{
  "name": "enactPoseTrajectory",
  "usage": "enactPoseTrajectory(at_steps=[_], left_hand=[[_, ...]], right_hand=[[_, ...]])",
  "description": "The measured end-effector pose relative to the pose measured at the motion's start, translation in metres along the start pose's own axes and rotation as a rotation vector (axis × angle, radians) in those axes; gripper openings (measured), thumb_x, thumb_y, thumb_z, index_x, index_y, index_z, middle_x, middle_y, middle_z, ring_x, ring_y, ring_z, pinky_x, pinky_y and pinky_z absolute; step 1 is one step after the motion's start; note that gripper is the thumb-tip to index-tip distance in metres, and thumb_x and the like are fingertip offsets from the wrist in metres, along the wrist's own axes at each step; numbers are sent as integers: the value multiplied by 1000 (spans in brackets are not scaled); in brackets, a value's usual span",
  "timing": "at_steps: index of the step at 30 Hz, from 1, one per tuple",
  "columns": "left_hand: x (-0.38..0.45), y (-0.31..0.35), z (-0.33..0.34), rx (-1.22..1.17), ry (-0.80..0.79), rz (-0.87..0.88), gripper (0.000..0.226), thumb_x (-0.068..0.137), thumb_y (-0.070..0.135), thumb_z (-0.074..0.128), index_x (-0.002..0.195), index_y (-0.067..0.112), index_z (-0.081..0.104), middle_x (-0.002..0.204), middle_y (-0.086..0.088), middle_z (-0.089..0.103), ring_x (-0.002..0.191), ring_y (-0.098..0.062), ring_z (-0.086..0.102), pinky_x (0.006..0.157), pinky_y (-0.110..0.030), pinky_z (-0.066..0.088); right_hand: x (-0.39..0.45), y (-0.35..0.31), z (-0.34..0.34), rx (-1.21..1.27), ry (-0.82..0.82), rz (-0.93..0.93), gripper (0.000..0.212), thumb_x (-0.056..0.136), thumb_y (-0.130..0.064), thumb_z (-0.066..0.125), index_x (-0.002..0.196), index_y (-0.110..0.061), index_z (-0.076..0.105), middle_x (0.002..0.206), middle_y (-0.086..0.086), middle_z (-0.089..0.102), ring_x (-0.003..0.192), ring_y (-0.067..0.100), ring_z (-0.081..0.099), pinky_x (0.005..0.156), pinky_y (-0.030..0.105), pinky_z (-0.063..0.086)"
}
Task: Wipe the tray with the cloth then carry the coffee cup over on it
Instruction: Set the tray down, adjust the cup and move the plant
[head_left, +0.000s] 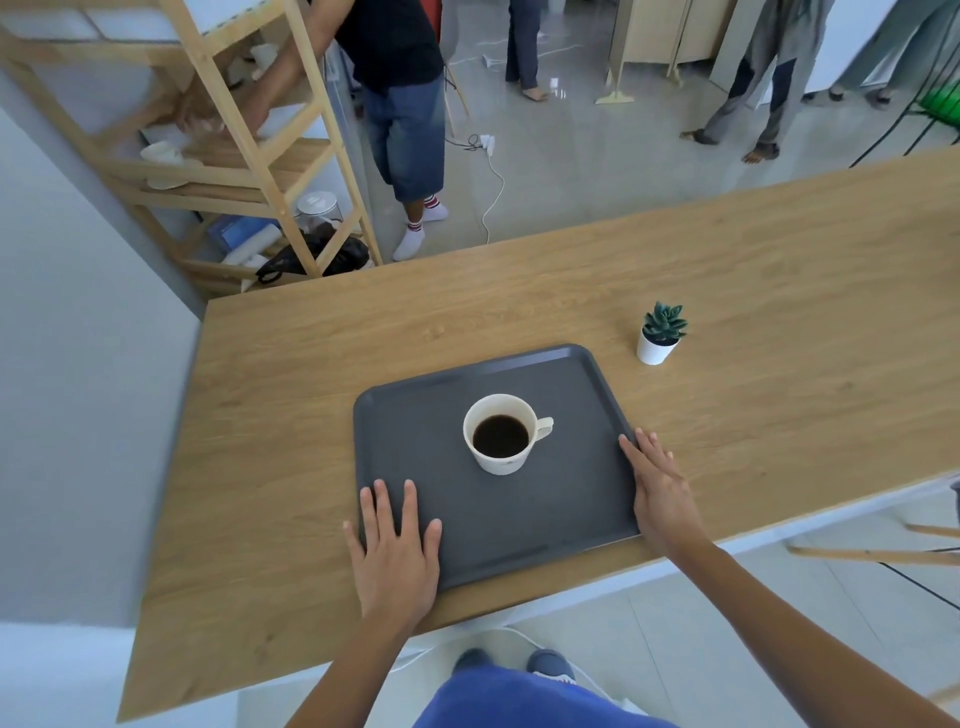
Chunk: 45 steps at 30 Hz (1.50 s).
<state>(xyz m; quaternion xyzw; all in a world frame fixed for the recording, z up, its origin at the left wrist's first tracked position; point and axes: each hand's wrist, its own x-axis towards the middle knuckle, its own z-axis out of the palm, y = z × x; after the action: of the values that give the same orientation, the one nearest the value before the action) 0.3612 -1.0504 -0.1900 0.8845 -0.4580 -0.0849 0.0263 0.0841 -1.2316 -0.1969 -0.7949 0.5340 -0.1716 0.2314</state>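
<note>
While one dark grey tray (550, 514) lies flat on the wooden tabletop (753, 291), a single white coffee cup (503, 434) stands upright near its middle, filled with dark coffee, its handle pointing to the right. One small potted succulent (661, 334) in a white pot sits on the tabletop beyond the tray's far right corner, well apart from the cup. No cloth shows anywhere in view.

Two bare hands are at the tray, one on each side. The left hand (395, 551) lies palm down over the near left corner, its fingers (410, 504) spread wide and flat, resting on the tray's surface and rim without curling around anything. The right hand (660, 493) rests along the right edge, fingers extended and close together, their tips touching the rim (whether the thumb hooks under the edge is hidden). Neither hand touches the cup.

Near the tabletop's near edge the tray sits slightly askew, its near right corner close to that edge. Beyond the tabletop stands one wooden shelf unit (270, 156) holding white crockery, and several people stand on the grey floor (597, 150).
</note>
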Motion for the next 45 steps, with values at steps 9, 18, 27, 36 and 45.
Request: enactPoseTrajectory(at_steps=[9, 18, 27, 36, 45], left_hand=[[29, 114, -102, -729, 392, 507, 50, 99, 27, 36, 146, 12, 31, 159, -3, 18, 149, -15, 5, 121, -38, 3], [124, 293, -90, -1181, -463, 96, 46, 101, 31, 33, 146, 18, 34, 154, 1, 33, 138, -15, 34, 115, -34, 27], [180, 332, -41, -1405, -679, -155, 46, 98, 41, 39, 137, 20, 49, 139, 3, 54, 125, -14, 51, 92, -31, 35], [215, 284, -100, -1522, -519, -122, 42, 98, 38, 35, 134, 22, 52, 137, 3, 57, 128, -13, 49, 97, -30, 31], [247, 118, -154, -1617, -218, -240, 43, 102, 36, 27, 137, 20, 47, 136, 4, 54, 120, -15, 50, 92, -30, 33]], right_hand=[[37, -13, -58, 310, 234, 290, 39, 100, -16, 37, 137, -15, 48, 117, 12, 68, 107, 32, 61, 96, 35, 45], [123, 29, -81, 825, 163, 496, 40, 99, -31, 39, 137, -25, 48, 139, 1, 55, 127, 18, 51, 110, 45, 39], [144, 32, -83, 1062, 4, 434, 40, 103, -21, 34, 142, -15, 41, 135, 2, 53, 127, 19, 50, 106, 31, 40], [203, -37, -88, 1079, -136, 277, 41, 104, -20, 30, 143, -11, 38, 142, 6, 48, 128, 22, 48, 107, 32, 37], [261, -194, -8, 1002, -488, 72, 41, 104, -20, 30, 143, -10, 38, 145, 8, 46, 130, 26, 48, 104, 33, 39]])
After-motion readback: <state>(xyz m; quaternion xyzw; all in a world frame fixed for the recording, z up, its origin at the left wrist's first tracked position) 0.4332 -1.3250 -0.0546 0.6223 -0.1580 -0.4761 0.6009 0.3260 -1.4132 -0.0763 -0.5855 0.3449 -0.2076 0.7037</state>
